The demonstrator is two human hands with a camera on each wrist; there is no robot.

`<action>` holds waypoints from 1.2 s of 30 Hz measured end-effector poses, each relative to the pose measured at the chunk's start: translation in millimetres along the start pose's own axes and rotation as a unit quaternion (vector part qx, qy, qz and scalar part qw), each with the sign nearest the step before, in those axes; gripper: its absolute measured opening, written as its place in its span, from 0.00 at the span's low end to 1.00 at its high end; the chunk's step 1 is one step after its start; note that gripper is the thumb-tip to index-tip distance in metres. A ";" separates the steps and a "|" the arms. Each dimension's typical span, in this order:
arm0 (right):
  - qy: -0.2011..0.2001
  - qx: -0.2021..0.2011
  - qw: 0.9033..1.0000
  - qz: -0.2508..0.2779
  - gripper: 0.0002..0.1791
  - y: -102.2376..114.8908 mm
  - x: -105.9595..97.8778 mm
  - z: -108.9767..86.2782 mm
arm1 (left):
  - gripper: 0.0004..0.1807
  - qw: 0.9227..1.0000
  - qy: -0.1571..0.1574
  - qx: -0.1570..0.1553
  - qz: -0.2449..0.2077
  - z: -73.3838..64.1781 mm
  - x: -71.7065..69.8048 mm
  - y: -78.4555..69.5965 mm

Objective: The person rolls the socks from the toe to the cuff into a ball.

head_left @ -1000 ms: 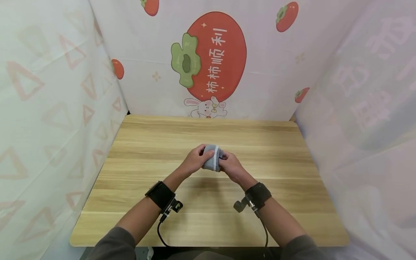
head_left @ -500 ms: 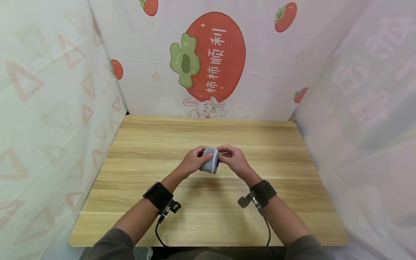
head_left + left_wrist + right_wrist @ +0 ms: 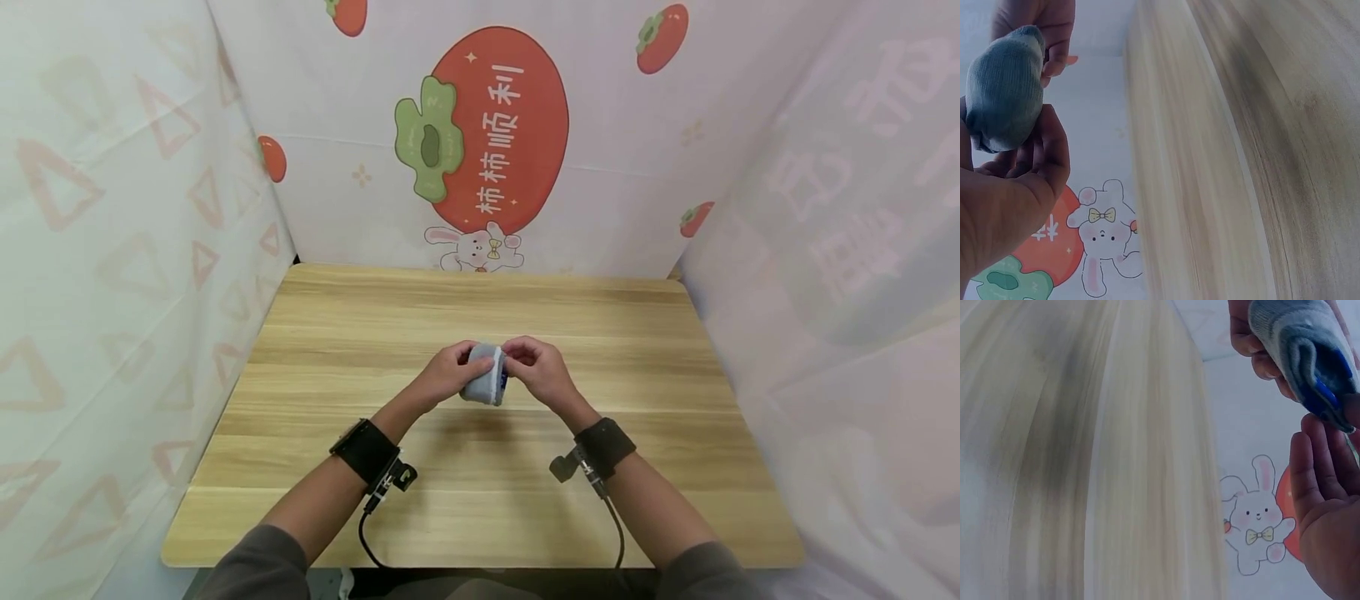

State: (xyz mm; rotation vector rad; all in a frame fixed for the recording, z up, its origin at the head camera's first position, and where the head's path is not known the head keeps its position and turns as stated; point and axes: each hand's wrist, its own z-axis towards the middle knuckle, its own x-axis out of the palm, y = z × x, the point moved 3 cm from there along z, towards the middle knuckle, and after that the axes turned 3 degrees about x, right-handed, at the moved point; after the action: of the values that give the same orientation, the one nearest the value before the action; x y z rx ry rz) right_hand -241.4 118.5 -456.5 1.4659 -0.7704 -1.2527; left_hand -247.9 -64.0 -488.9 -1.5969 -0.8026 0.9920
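A grey sock, rolled into a compact bundle with a white stripe near its open end, is held above the middle of the table. My left hand grips it from the left, thumb on top and fingers behind. At the right end, my right hand pinches the rim between thumb and fingers. In the right wrist view, the folded opening shows layered fabric and a blue patch inside. The left wrist view shows the ribbed, rounded side of the bundle.
A wood-grain table lies below both hands. Behind it hangs a white curtain printed with persimmons and a rabbit, and more curtains close off both sides. Black straps with cables sit on both wrists.
My right hand has drawn back slightly right and its fingers now pinch the sock's rim. The bundle has shifted a little down and left, and blue now shows at its opening.
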 end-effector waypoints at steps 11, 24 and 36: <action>0.013 0.061 0.998 0.033 0.07 -29.7 1.6 9.2 | 0.20 0.999 0.017 0.048 0.018 -2.4 5.4 -5.4; 0.047 0.087 0.993 0.068 0.07 -37.5 10.6 7.0 | 0.10 0.994 0.004 0.052 0.093 0.0 11.6 -14.7; 0.094 0.110 0.988 0.048 0.07 -44.0 16.1 7.0 | 0.24 0.997 0.023 -0.011 0.076 -2.6 5.1 -0.3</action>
State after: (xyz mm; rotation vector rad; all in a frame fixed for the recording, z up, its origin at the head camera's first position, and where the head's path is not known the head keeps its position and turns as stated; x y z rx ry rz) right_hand -250.2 114.0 -502.9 1.6771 -0.8606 -0.9645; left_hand -243.4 -60.5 -489.3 -1.7136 -0.6706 1.0526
